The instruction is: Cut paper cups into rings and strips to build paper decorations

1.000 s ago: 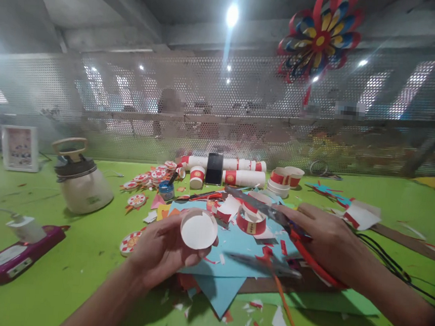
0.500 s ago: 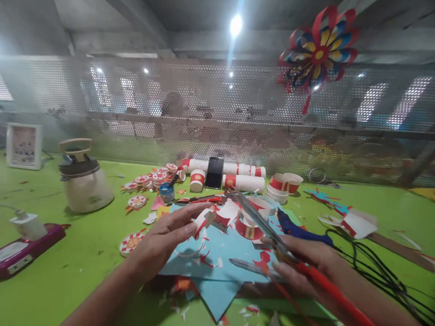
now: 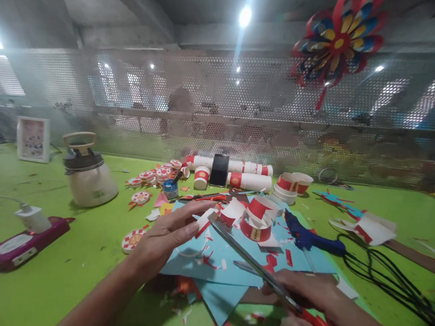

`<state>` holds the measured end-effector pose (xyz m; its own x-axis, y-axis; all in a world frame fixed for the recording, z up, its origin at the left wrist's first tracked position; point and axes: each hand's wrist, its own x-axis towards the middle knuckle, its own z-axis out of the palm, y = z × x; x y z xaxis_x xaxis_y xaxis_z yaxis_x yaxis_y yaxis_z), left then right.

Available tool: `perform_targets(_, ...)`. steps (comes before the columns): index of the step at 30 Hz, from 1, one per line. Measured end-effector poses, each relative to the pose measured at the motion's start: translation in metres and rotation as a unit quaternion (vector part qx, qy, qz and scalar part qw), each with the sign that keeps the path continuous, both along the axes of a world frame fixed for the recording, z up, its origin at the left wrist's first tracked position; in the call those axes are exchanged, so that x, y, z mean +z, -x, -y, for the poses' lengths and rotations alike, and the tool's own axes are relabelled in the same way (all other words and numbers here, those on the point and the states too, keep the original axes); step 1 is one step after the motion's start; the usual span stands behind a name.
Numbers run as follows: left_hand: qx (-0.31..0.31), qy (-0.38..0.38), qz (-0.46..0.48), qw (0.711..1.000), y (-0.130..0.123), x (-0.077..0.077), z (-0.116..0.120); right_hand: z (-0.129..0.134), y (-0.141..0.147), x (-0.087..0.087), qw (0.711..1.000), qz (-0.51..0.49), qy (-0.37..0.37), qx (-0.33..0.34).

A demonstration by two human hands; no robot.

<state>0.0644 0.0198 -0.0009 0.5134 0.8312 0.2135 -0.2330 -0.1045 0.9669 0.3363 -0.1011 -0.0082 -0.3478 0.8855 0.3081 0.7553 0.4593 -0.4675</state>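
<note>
Between thumb and fingers, my left hand (image 3: 173,230) pinches a small red-and-white piece of paper cup (image 3: 205,222). My right hand (image 3: 304,305) is wrapped around red-handled scissors (image 3: 257,268), whose blades stand apart; the upper blade's tip lies close to the piece. Beneath both hands are light blue sheets (image 3: 223,272) littered with red and white scraps. Cut red-and-white cup parts (image 3: 255,230) sit on the sheets just beyond the scissors. To the right of them lies a blue glue gun (image 3: 306,236) with its black cord.
A row of stacked paper cups (image 3: 250,181) and a phone (image 3: 219,170) stand at the back. Round red-and-white paper ornaments (image 3: 140,197) lie left of a small blue jar (image 3: 170,189). Farther left are a large jug (image 3: 88,182) and a purple power strip (image 3: 25,245).
My right hand and the scissors have moved down and toward me, and the upper blade has dropped beside the piece. The camera view has shifted slightly. My left hand still pinches the piece.
</note>
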Motion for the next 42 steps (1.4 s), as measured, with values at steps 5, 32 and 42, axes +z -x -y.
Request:
perform_targets(5,-0.005,-0.040,-0.054,0.998,-0.001,0.003,0.001,-0.001,0.006,0.007,0.998,-0.018,0.062,0.008)
perform_targets(32,0.023,-0.104,-0.064,0.992,-0.001,0.002,0.000,-0.005,0.006,0.001,0.998,-0.033,0.019,0.043)
perform_targets(42,0.038,-0.118,-0.061,0.990,-0.001,0.004,0.001,0.000,0.004,0.006,0.998,-0.042,0.027,0.040)
